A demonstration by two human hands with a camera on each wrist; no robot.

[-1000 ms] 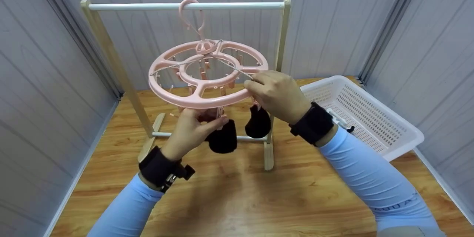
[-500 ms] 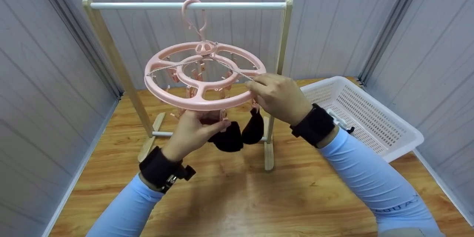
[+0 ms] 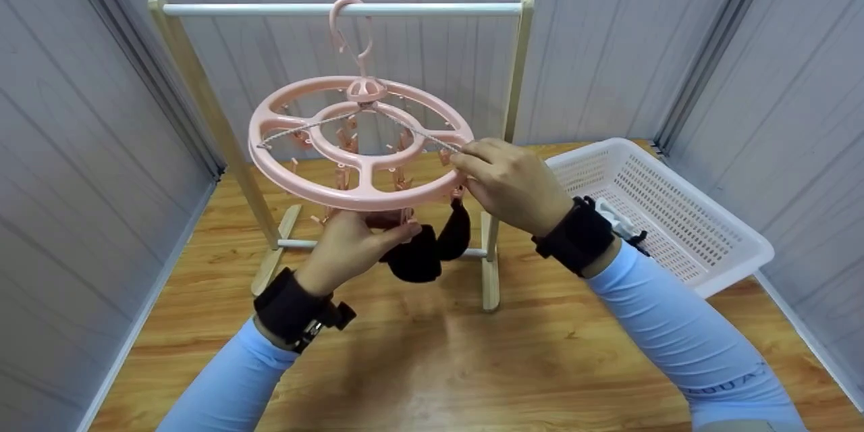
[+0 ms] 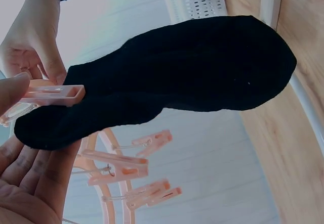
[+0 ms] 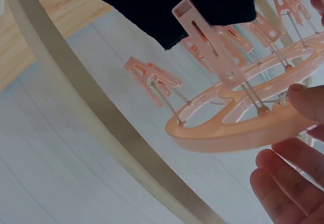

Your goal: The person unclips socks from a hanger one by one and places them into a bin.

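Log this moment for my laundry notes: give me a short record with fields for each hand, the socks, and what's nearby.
left hand: under the pink round hanger, pinching a clip that grips a black sock
right hand: holding the hanger's rim
second sock: black, clipped beside the first
hanger: hooked on the wooden rack's white bar, tilted
nearby: white basket on the wooden floor, right of the rack

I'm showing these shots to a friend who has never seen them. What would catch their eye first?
Most likely the round pink clip hanger, tilted and hooked over the white rail of a wooden rack at the centre. Next, the two hands at its near rim: the left hand pinches a clip on a black sock, and the right hand grips the rim. A white basket sits at the right.
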